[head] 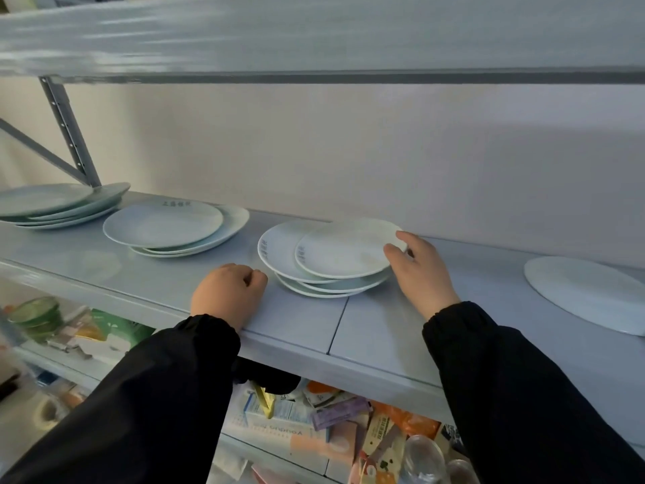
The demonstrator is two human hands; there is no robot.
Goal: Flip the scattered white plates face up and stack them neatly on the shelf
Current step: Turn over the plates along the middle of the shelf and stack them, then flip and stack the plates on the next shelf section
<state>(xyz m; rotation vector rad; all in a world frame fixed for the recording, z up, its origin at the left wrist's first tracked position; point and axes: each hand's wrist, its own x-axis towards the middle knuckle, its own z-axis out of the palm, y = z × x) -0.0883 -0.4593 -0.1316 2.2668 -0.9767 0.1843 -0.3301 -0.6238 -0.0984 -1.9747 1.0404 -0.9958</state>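
Head view: my hands are at the middle pile of plates on the shelf (167, 274).

My right hand (420, 270) pinches the right rim of the top plate (343, 248), which lies face up and skewed on the middle pile (324, 286). My left hand (228, 291) rests curled into an empty fist just left of it. Two more piles (174, 227) (56, 204) sit further left, and a lone plate (590, 291) far right.

grey characters on two plate rims (172, 204) are too blurred to read; a lower-shelf box (279, 431) shows upside-down, unclear lettering.
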